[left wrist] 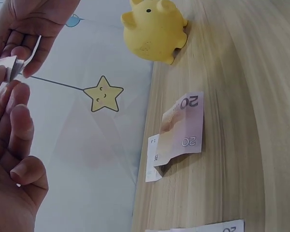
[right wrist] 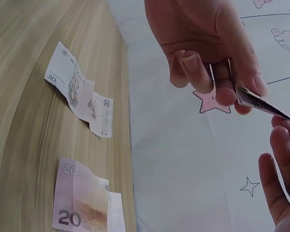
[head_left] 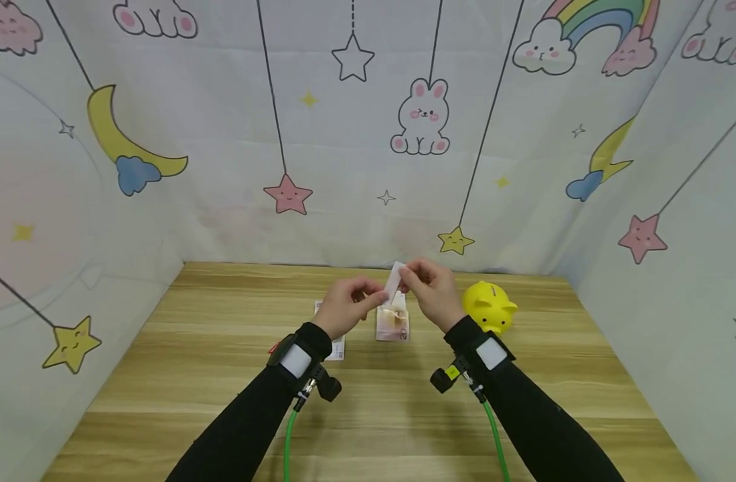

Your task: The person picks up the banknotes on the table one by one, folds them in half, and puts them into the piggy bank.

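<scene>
Head view: Left hand (head_left: 351, 306) and right hand (head_left: 429, 292) pinch a folded banknote (head_left: 394, 282) above a wooden table (head_left: 380, 415). Left wrist: a creased 20-yuan note (left wrist: 186, 128) lies near a yellow piggy bank (left wrist: 154, 34). Right wrist: other 20s (right wrist: 70, 79) lie opened out; folding seems unfinished.

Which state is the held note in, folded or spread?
Folded: the note forms a narrow strip; the left wrist view shows layers.

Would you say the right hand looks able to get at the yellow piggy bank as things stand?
Probably yes: the yellow piggy bank stands close beside the right hand, nothing visibly blocking, though that hand is busy pinching a folded note.
</scene>
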Demonstrator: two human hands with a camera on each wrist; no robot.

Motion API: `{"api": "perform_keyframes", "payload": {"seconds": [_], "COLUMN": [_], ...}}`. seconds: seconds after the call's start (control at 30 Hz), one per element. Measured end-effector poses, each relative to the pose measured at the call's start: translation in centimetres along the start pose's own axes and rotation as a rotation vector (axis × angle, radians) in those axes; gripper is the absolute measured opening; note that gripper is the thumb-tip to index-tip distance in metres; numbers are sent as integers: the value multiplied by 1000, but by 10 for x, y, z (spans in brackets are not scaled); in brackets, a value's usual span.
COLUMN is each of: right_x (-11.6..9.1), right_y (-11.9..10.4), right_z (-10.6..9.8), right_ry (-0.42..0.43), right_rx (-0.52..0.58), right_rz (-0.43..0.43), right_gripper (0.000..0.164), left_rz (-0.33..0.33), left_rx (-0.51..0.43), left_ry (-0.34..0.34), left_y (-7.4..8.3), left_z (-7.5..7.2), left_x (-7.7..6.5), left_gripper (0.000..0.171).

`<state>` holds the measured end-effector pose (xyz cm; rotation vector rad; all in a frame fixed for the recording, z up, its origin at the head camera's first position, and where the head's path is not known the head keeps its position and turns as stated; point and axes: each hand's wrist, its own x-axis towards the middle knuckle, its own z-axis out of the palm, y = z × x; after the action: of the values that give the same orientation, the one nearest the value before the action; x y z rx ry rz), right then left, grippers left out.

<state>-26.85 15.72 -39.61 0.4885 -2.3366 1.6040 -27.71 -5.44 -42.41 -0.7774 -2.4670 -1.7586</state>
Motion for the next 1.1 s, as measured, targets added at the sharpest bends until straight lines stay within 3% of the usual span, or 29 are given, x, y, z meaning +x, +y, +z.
{"api": "perform_keyframes", "payload": {"seconds": [0.2, 0.37, 0.6, 0.8, 0.93, 1.1], "right_x": [0, 0, 0, -3, -4, -5], "right_y": [-3, -4, -2, -4, -6, -5], "right_z": [-1, -3, -2, 0, 1, 3], "right_ry": [5, 1, -4, -22, -32, -35], "right_rx": [-9, -18, -63, -92, -104, -122], "right_rz": [-9, -29, -65, -59, -60, -73], "right_gripper": [16, 16, 16, 16, 15, 15], "left_rz": [-8, -12, -33, -62, -41, -11], "left_rx": [0, 56, 47, 0, -9, 11], "left_ry": [-56, -62, -78, -19, 24, 24], "left_y": [-1, 1, 1, 8, 12, 14], "left_z": [-3, -3, -6, -7, -6, -4], "left_x": [-3, -3, -2, 1, 3, 3], "left_gripper": [16, 17, 16, 21, 19, 16]}}
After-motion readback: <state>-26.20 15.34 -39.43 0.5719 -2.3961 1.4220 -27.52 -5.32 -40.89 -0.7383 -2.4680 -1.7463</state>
